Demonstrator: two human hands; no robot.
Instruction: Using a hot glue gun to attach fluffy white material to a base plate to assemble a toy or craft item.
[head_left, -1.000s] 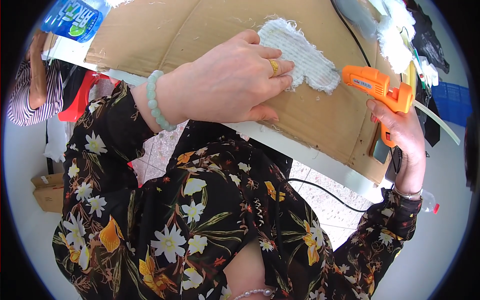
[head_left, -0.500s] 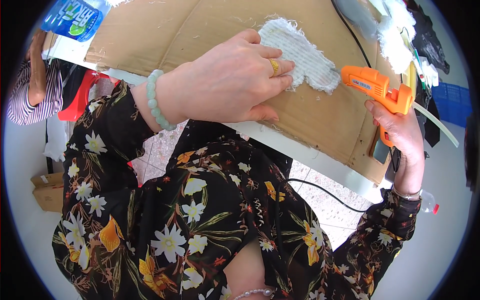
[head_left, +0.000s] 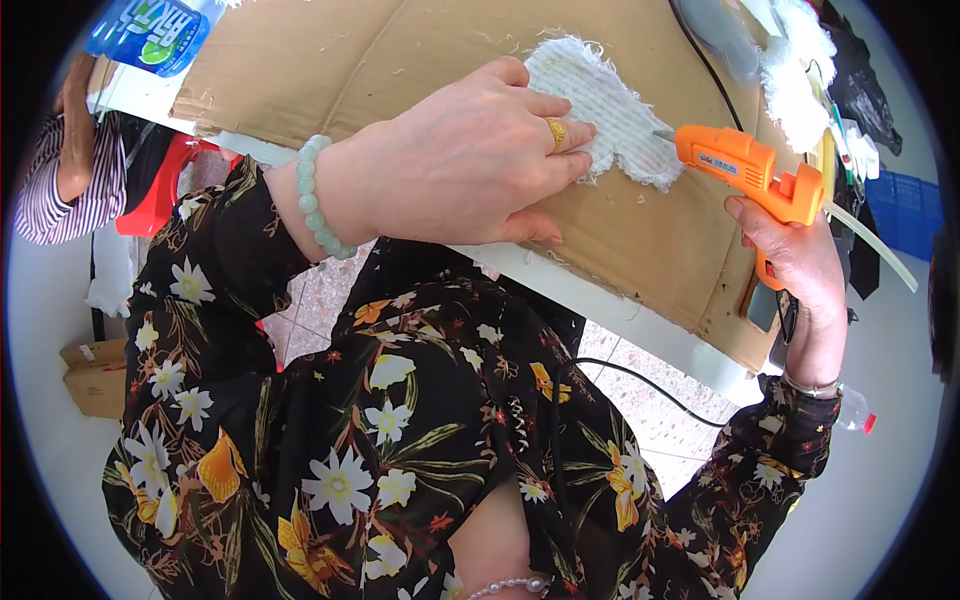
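Upper left, a blue-labelled plastic bottle (head_left: 155, 38), contents unclear; upper right, white fluff (head_left: 797, 75). Upper centre, the left hand (head_left: 475, 165) lies outstretched on white frayed fabric (head_left: 615, 110); the right hand (head_left: 797, 255) grips an orange plastic glue gun (head_left: 735, 160).

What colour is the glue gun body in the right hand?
Orange; the glue gun in the right hand shows best in the head view.

The bare left hand (head_left: 475, 160) lies palm down, fingers (head_left: 572, 168) stretched rightward; the bare right hand (head_left: 805, 260) is curled in a grip, thumb (head_left: 746, 216) pointing leftward.
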